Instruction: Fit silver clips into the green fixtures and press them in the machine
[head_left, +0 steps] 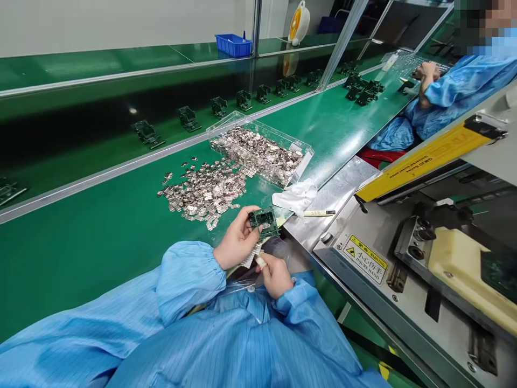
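Indoors, left hand (237,241) gripping a rectangular dark-green circuit board (266,216), right hand (276,276) just beside, fingers curled, hold unclear.

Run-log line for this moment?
left hand: holding green circuit board | right hand: close below, grip unclear | nearby: loose metal pieces; clear bin

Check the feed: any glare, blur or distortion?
Head view: white glare on the green tabletop right of the clear tray; head view: top-right corner pixelated; head view: left hand sharp, fine detail on its green board too small to read.
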Available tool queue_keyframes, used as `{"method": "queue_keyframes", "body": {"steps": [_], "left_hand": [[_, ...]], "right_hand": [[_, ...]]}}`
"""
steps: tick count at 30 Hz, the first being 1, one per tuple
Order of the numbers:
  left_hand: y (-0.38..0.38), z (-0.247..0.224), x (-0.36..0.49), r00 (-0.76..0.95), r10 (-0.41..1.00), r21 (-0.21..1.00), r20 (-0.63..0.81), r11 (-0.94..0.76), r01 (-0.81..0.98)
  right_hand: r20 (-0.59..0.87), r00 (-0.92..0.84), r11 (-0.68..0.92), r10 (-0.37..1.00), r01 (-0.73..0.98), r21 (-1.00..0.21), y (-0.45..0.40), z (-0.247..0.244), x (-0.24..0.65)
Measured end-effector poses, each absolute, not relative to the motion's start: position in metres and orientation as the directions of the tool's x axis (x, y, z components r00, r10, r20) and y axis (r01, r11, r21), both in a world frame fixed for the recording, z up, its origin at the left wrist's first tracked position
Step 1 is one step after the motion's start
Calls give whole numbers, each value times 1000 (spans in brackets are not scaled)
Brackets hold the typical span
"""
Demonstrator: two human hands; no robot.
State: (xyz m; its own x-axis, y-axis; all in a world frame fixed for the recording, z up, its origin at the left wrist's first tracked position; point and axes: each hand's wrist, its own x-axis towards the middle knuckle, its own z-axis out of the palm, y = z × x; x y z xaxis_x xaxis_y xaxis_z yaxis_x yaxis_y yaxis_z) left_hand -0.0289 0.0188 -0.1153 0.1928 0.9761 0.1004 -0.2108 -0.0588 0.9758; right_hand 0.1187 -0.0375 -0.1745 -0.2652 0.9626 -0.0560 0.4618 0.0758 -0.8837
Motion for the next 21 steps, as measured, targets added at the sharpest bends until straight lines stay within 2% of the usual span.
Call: {"method": "queue_keyframes", "body": {"steps": [3, 6, 11, 15, 17, 21], "left_hand": [[19, -115, -29, 181, 977, 973, 115, -73, -219], [18, -114, -31, 141, 978, 961, 155, -116, -252], [11, -112, -37, 114, 983, 953, 142, -105, -284], [0, -107, -45, 165, 982, 958, 94, -44, -285], [-5, -106, -49, 186, 979, 964, 87, -36, -264], [-13, -106, -53, 218, 971, 976, 101, -55, -209]], "right_hand": [[-161, -275, 14, 948, 540, -842, -38, -171, 126], [-207, -253, -23, 945, 580, -814, -41, -164, 129], [-204, -241, -11, 949, 621, -784, -42, -154, 127], [-171, -266, 36, 949, 628, -777, -45, -138, 137], [-133, -266, 42, 955, 563, -825, -50, -123, 145], [-63, -163, -17, 985, 271, -962, -56, -93, 150]]}}
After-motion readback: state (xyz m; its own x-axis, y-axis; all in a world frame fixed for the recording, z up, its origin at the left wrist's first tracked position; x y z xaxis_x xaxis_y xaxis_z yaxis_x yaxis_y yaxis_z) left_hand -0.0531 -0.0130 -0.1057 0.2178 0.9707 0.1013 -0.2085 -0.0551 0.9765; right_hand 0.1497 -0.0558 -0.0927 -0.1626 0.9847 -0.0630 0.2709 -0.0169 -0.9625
